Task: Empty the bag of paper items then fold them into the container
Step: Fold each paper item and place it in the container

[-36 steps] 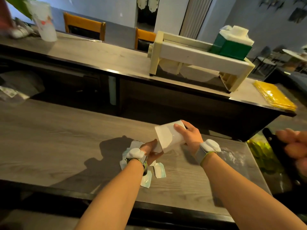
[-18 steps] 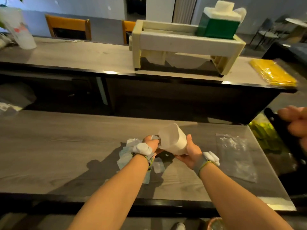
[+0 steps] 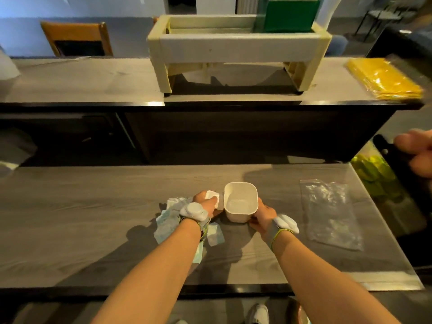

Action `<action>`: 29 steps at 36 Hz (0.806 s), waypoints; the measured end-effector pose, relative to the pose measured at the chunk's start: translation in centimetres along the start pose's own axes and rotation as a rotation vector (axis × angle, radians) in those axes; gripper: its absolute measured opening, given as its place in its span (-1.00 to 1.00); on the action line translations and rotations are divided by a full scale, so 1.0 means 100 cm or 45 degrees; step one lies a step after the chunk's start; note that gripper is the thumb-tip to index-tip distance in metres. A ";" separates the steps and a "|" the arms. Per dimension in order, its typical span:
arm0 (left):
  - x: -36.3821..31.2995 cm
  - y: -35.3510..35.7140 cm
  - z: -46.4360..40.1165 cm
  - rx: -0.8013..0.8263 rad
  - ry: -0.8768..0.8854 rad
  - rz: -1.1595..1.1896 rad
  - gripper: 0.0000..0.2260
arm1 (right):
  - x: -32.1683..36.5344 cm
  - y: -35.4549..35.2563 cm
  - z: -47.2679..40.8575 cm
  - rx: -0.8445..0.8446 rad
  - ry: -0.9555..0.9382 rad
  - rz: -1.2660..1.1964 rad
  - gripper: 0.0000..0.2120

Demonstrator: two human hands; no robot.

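A white square container (image 3: 240, 204) stands upright on the grey wooden table (image 3: 93, 218), its mouth facing up and nothing visible inside. My right hand (image 3: 263, 217) grips its near right side. My left hand (image 3: 207, 203) pinches a small white folded paper item (image 3: 214, 197) right against the container's left rim. A pile of pale blue and white paper items (image 3: 170, 217) lies on the table beneath my left wrist. The clear plastic bag (image 3: 330, 212) lies flat to the right.
Beyond a dark gap runs a higher counter (image 3: 93, 83) with a cream wooden rack (image 3: 233, 50), a green box (image 3: 289, 14) and a yellow packet (image 3: 383, 78). Another person's hand (image 3: 418, 153) holds a dark object at the right edge. Chairs stand behind.
The container went from tilted in the air to upright on the table, with my right hand moving round to its near side. My left hand rose from the pile with a paper item.
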State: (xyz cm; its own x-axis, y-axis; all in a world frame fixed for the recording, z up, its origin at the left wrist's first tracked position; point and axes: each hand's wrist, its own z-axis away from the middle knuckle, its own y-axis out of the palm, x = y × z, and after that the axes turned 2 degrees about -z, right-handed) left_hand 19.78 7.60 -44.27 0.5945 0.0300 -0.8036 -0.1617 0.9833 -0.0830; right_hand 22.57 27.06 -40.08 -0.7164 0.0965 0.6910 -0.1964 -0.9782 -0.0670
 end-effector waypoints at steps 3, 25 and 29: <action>-0.021 -0.006 0.036 -0.030 0.023 -0.010 -0.88 | 0.000 -0.001 0.003 -0.051 -0.022 0.021 -0.70; 0.006 -0.079 0.079 0.196 0.162 0.038 -0.79 | -0.003 0.087 0.102 0.141 -0.473 0.453 -0.73; 0.007 -0.097 0.084 0.396 0.043 0.241 -0.88 | -0.028 0.104 0.101 0.150 -0.519 0.395 -0.72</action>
State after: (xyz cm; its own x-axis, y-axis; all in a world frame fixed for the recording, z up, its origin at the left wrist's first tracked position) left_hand 28.39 -0.39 -39.10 0.5496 0.2160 -0.8070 -0.0161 0.9685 0.2483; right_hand 29.27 14.79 -35.45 -0.4059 -0.2573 0.8769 0.0767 -0.9658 -0.2479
